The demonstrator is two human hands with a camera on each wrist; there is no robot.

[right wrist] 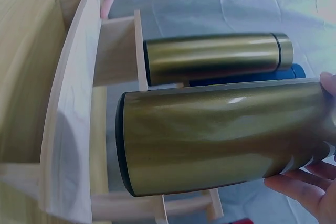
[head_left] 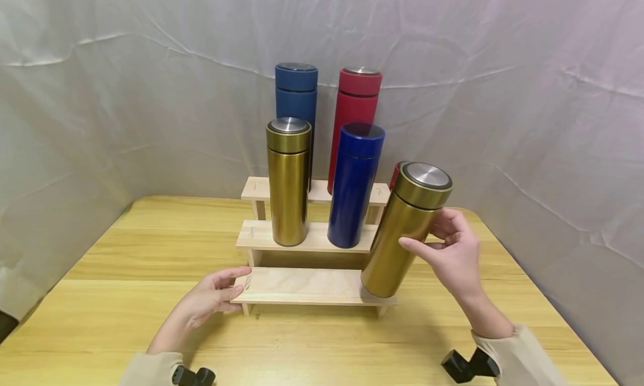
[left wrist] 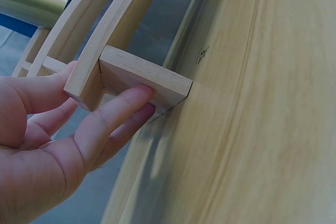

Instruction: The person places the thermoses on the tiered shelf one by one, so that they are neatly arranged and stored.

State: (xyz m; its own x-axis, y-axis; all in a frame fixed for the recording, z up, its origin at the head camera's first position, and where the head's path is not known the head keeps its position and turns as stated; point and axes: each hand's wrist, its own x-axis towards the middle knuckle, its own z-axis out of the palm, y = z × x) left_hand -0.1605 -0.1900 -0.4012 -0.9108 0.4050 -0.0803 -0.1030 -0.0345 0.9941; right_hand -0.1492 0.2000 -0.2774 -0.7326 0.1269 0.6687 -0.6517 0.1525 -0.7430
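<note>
A gold vacuum flask (head_left: 405,235) with a steel-topped lid leans to the right in my right hand (head_left: 455,252), which grips its side with thumb in front and fingers behind. Its base is over the right end of the lowest step of the wooden display stand (head_left: 307,285); in the right wrist view the flask (right wrist: 220,137) shows a gap from that step. My left hand (head_left: 213,294) holds the left end of the same step. In the left wrist view, fingers of this hand (left wrist: 63,150) touch the step's end and its leg (left wrist: 144,74).
On the middle step stand another gold flask (head_left: 289,190) and a glossy blue flask (head_left: 354,190). The top step bears a matte blue flask (head_left: 297,84) and a red flask (head_left: 356,106). Another red item (head_left: 394,176) is mostly hidden behind the held flask. A wood-grain table (head_left: 151,252) lies beneath.
</note>
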